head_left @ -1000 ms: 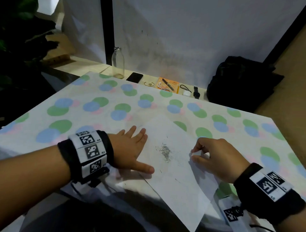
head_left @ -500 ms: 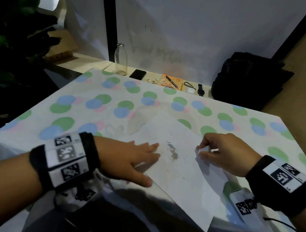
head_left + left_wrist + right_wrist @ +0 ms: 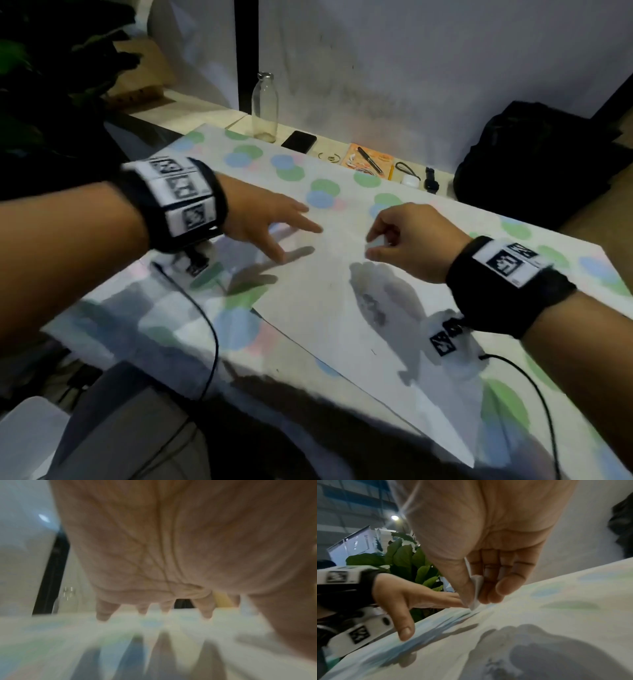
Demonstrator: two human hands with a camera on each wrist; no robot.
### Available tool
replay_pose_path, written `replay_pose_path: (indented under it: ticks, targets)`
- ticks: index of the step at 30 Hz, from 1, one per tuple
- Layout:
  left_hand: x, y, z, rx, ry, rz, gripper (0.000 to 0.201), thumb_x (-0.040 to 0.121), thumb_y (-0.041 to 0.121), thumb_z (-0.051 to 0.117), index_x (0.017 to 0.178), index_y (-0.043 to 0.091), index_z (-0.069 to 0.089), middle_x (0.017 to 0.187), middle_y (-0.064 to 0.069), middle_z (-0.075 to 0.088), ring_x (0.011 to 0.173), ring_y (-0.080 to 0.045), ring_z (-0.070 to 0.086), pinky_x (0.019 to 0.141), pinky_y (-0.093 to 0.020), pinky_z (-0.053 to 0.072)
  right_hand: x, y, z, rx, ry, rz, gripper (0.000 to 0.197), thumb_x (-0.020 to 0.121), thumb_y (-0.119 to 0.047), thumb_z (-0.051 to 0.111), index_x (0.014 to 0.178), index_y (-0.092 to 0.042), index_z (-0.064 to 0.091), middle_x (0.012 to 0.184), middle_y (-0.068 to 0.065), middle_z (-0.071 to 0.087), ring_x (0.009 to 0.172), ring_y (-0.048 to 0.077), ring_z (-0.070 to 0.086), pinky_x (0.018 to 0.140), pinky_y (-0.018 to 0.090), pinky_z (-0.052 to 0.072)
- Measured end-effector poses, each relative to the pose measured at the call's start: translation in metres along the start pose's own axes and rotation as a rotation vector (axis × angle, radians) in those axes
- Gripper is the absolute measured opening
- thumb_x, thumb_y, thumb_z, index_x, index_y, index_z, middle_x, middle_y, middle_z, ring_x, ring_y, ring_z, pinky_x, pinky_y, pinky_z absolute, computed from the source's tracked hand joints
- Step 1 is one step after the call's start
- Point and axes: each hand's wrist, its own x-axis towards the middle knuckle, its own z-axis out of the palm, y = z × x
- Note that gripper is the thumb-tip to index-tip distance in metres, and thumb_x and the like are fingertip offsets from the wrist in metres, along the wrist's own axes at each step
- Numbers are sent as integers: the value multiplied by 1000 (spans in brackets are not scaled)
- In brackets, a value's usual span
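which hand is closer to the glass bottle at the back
Left. The left hand is over the table straight in front of the glass bottle; the right hand, pinching a small white scrap, is further to the bottle's right, towards the black bag.

no legible text, coded squares on wristbands (image 3: 178,195)

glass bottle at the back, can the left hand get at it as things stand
Probably yes: the left hand is open and empty, and only bare spotted tablecloth lies between it and the glass bottle. The black phone lies right of that path.
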Motion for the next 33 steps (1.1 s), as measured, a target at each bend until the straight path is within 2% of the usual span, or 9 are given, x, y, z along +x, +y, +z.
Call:
replay_pose_path:
  ticks: [3,7,12,16,18,22,26,30,33]
  targets:
    - [25,-1,14,106,-187,19,103,79,69,71,150,66,-4,165,9,-31,154,-26,-22,119,-63,-2,16,-28,17,-14,-67,-25,11,79,-27,82,83,-21,73,70,-13,61,63,3,57,56,18,39]
    - [34,-15,41,143,-263,5,112,73,80,67,147,65,-16,148,19,-53,145,-22,-41,113,-77,-7,29,-55,43,-35,-111,-14,10,76,-25,78,78,-16,76,73,-2,69,70,14,66,56,24,51]
    - [38,-18,48,186,-263,7,127,60,85,72,148,63,-17,140,22,-57,143,-24,-45,109,-80,-8,37,-68,50,4,-117,30,13,78,-22,76,80,-9,76,80,8,73,76,22,69,67,34,58]
    - [39,-17,50,221,-264,12,132,50,87,72,150,63,-11,147,16,-55,143,-27,-44,108,-83,-4,7,-90,64,9,-236,-114,13,81,-21,68,78,-10,75,77,5,73,73,20,68,67,32,57]
    - [38,-15,49,230,-259,7,134,53,85,73,149,61,-17,148,14,-55,144,-29,-42,109,-82,-2,7,-89,64,-18,-256,-99,14,80,-24,70,76,-11,74,75,5,72,71,19,67,64,31,56]
    - [38,-13,47,268,-263,-8,137,57,85,72,150,55,-23,149,12,-54,145,-29,-41,110,-82,1,24,-80,52,-67,-93,25,17,80,-26,69,72,-13,63,73,5,64,72,25,64,55,26,46]
    - [38,-12,49,223,-229,-8,139,54,81,77,154,55,-16,150,15,-52,145,-28,-41,108,-83,-3,-6,-110,62,-20,-251,-147,37,82,-19,70,58,-30,45,71,1,64,71,21,58,63,26,43]
    - [37,-11,48,241,-240,-4,133,59,83,73,153,54,-17,152,12,-50,146,-30,-40,109,-82,-1,12,-99,55,-24,-152,-49,22,82,-16,66,67,-27,55,80,2,63,79,22,64,59,24,40]
    - [36,-11,47,190,-220,-21,140,57,78,80,156,50,-15,152,14,-49,146,-27,-40,110,-81,-5,3,-109,61,-19,-220,-143,40,82,-20,73,57,-34,45,67,-7,56,68,16,54,61,25,39]
